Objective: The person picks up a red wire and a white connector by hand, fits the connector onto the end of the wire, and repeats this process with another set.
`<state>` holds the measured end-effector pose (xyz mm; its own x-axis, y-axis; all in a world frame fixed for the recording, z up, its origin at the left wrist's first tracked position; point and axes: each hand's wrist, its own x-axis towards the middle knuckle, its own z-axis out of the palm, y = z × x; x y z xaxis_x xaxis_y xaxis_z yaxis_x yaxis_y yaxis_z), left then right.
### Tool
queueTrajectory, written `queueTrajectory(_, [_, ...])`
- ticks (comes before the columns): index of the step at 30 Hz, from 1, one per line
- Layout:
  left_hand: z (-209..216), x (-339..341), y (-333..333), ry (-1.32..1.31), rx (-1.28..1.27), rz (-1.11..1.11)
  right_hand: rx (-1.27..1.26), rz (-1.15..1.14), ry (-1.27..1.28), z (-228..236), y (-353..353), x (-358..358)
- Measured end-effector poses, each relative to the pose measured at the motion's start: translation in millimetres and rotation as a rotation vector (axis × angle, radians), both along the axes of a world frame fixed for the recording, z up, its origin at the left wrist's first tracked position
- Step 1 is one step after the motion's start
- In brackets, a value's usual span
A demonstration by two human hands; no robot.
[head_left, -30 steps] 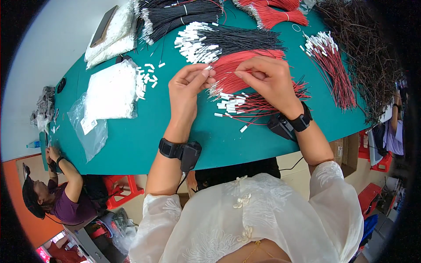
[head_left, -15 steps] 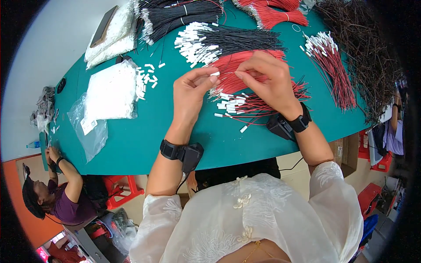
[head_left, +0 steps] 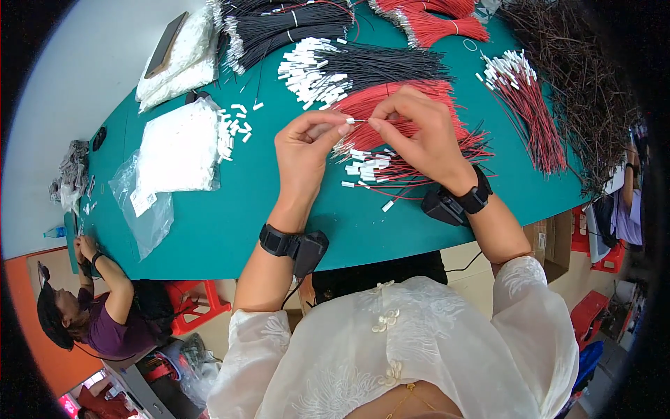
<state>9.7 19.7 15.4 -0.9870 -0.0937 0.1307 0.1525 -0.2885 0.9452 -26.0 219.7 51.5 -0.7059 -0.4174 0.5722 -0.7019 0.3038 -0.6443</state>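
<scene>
Between thumb and forefinger, my left hand pinches a small white connector housing. My right hand is closed in a pinch on a thin wire, its tip at the housing; how far it sits inside is too small to tell. Under my hands lies a bundle of red wires, with black wires ending in white housings beyond it. A loose pile of red and black wires with white housings is just below my right hand.
Left of my hands are scattered white housings and an open plastic bag of them. A phone rests on another bag. Tied black bundles and red bundles lie at the back. On the right are a housed-wire bundle and a dark wire heap. A co-worker sits at left.
My right hand has moved slightly left, bringing the wire's tip up to the housing. My left hand keeps its pinch and has shifted only a little.
</scene>
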Motion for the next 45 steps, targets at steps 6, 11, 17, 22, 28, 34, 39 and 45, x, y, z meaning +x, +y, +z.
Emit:
queueTrajectory(6, [-1.4,0.0,-0.1,0.005,0.009,-0.006,-0.014,-0.004,0.0,1.4,-1.1,0.9])
queueTrajectory(11, [-1.4,0.0,0.1,-0.001,0.019,-0.007,-0.01,-0.001,0.008,0.6,-0.3,0.0])
queueTrajectory(17, [-1.0,-0.1,-0.3,0.007,0.016,-0.007,0.001,0.0,-0.019,1.0,0.1,0.7])
queueTrajectory(22, [1.4,0.8,0.5,0.039,-0.038,0.002,-0.004,0.007,-0.133,0.9,1.8,0.6])
queueTrajectory(28, [0.7,0.8,0.4,0.048,-0.055,0.01,0.011,0.041,-0.156,2.4,2.9,0.8])
queueTrajectory(34, [4.2,2.3,4.2,0.047,-0.095,0.0,-0.009,0.027,-0.125,-0.6,0.2,1.2])
queueTrajectory(39, [4.6,3.1,5.2,0.038,-0.103,-0.011,-0.002,0.008,-0.127,0.5,-2.4,3.2])
queueTrajectory(45, [4.5,4.1,5.7,0.021,-0.064,-0.016,-0.024,0.009,-0.064,-2.0,-2.5,0.8])
